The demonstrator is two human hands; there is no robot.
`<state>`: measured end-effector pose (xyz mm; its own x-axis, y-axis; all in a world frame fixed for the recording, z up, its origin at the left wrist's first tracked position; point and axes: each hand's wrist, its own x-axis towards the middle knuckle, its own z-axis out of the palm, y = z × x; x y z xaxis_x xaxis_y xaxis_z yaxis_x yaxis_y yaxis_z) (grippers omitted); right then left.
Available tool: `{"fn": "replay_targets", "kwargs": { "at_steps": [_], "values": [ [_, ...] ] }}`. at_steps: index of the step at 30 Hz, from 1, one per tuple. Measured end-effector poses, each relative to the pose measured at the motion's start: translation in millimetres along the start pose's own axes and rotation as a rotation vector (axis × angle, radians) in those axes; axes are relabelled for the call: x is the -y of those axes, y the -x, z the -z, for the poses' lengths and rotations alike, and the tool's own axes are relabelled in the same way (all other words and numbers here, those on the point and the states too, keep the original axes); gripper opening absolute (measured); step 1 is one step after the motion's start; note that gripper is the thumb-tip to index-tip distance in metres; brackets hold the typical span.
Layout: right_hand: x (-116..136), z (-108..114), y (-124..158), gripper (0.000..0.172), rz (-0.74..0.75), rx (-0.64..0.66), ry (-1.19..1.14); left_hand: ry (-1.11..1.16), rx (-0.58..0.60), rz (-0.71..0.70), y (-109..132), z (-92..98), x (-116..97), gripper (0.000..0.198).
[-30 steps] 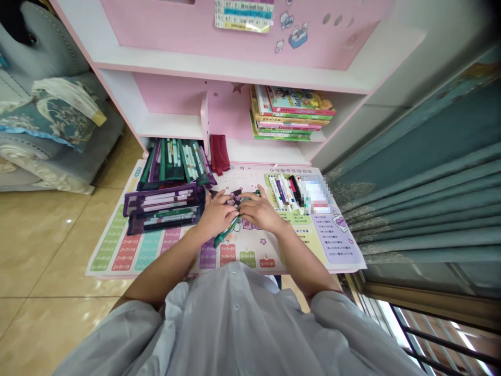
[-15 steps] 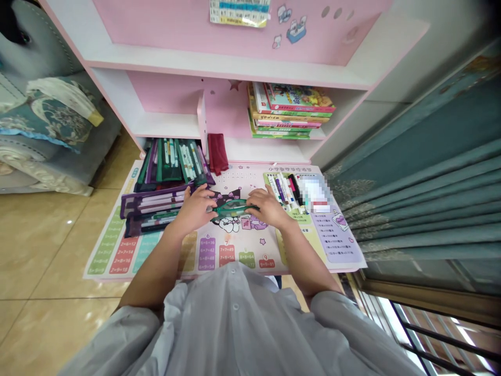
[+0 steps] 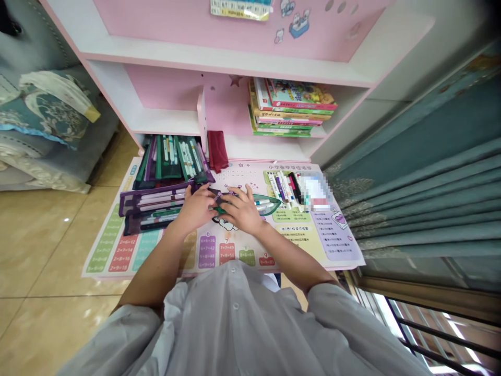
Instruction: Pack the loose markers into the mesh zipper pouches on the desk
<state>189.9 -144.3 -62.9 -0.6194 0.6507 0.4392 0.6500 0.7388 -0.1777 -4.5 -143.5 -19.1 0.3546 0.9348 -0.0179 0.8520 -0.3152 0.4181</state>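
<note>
A green mesh pencil pouch (image 3: 270, 209) lies across the middle of the desk mat, with white pens showing through its right end. At its left end my left hand (image 3: 198, 209) is closed on the edge, thumb and fingertips pinching. My right hand (image 3: 243, 210) reaches over the pouch, palm down. Its thumb and index finger come together at the left end, close to my left fingertips, while the other fingers are spread. The hand covers the pouch's middle, and the exact spot it grips is hidden.
Left of my hands lie filled purple (image 3: 156, 199) and dark pouches, with more green ones (image 3: 168, 159) behind. Loose markers (image 3: 284, 188) lie at right beside a blurred pack (image 3: 316, 192). A dark red cloth (image 3: 217, 149) and stacked books (image 3: 291, 109) are at the back.
My right hand has moved left along the pouch, from its right end to near my left hand. The pouch's right end with pens now shows. My left hand stays in place.
</note>
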Motion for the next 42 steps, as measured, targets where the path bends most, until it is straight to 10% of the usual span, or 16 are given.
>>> {"fn": "replay_targets", "kwargs": {
  "at_steps": [42],
  "values": [
    [-11,-1,-6,0.016,0.023,-0.005,-0.213,0.141,0.110,-0.094,-2,7.4,15,0.010]
  ]
}}
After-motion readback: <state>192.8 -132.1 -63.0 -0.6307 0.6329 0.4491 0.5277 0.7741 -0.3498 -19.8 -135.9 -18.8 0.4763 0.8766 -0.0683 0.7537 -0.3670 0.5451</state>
